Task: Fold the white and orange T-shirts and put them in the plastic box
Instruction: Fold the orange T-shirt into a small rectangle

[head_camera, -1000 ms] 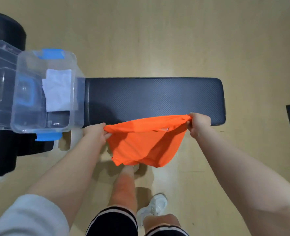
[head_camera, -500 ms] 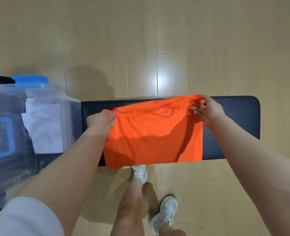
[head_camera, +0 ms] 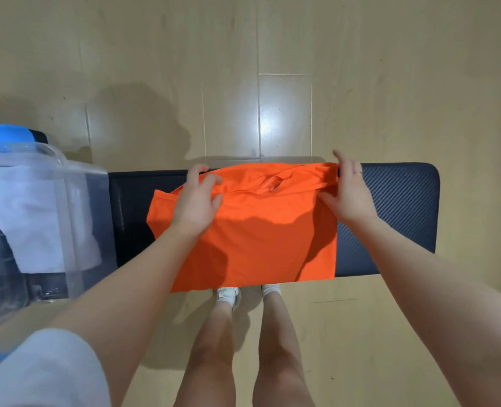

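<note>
Dark padded bench under both hands carries the orange T-shirt, long axis running hand to hand; my left hand and right hand pinch its far corners, plastic box just beyond the left.

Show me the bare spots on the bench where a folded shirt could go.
Bench: bare pad right of the orange T-shirt to the rounded end, and a narrow strip between shirt and plastic box. The middle is crowded by shirt and both hands.
</note>
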A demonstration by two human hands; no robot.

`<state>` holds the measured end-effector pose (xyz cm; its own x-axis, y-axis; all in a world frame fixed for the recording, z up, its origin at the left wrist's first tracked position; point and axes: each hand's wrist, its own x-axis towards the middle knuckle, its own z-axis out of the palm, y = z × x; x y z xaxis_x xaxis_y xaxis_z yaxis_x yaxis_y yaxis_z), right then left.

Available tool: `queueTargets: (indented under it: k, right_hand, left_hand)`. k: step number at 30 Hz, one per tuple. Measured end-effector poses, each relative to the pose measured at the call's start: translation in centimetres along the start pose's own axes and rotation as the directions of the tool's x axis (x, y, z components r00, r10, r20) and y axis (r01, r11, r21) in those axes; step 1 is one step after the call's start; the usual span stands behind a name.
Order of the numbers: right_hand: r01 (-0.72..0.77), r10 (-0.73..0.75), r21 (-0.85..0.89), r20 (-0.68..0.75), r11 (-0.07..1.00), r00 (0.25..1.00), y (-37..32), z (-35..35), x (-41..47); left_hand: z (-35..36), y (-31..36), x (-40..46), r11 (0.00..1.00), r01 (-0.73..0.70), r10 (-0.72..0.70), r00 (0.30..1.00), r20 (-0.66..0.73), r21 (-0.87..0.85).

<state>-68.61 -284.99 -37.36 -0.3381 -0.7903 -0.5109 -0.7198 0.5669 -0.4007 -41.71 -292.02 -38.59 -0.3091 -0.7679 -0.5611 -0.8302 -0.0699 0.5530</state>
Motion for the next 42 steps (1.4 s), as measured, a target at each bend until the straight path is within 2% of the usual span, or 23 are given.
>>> queueTargets:
  k: [2,5,9,11,15,19,24,27,32,37,42]
  right_hand:
    - [0.095,-0.089,-0.13,0.057,0.987,0.994,0.3,-0.1,-0.3]
    - [0.08,-0.074,-0.174,0.04,0.981,0.996,0.7,-0.3,0.0]
    - [0.037,-0.037,-0.004,0.003,0.999,0.999,1.1,-0.7,0.9]
    - [0.054,-0.054,0.028,0.01,0.998,0.998,1.2,-1.1,1.0]
    - [0.094,-0.098,0.128,0.028,0.987,0.995,1.8,-1.5,0.9]
    - [0.049,-0.061,0.259,0.039,0.965,0.997,2.4,-1.9,1.3]
    - [0.006,-0.005,0.186,-0.007,0.983,1.0,2.7,-1.5,1.8]
    - [0.037,-0.037,-0.022,0.0,0.999,0.999,2.2,-1.4,2.3]
    - [0.17,-0.164,-0.294,0.047,0.94,0.985,2.4,-2.0,2.4]
    - [0.158,-0.154,-0.273,0.039,0.949,0.987,2.9,-2.4,2.7]
    - [0.181,-0.164,-0.253,0.09,0.95,0.982,2.9,-2.6,3.3]
  left_hand:
    - [0.1,0.0,0.4,1.0,0.002,-0.002,1.0,0.002,-0.008]
    - [0.0,0.3,0.3,1.0,0.009,-0.009,1.0,-0.018,-0.007]
    - [0.4,2.8,-0.1,0.992,0.009,0.011,0.988,-0.155,0.129]
    - [0.9,5.1,0.2,0.99,-0.018,0.046,0.979,-0.201,0.138]
    - [3.3,9.1,1.8,0.988,-0.152,0.153,0.981,-0.116,0.011]
    - [5.5,11.0,3.2,0.992,-0.103,0.105,0.994,-0.031,0.069]
    - [6.1,12.1,4.2,0.973,-0.11,0.119,0.993,-0.029,0.202]
    - [6.1,11.8,4.9,0.977,-0.109,0.108,0.994,0.018,0.183]
    - [5.6,11.9,6.2,0.988,-0.083,0.08,0.996,0.027,0.127]
    - [6.0,12.0,6.9,0.99,-0.061,0.055,0.997,0.054,0.124]
    - [6.2,11.6,7.2,0.991,-0.062,0.058,0.998,0.038,0.121]
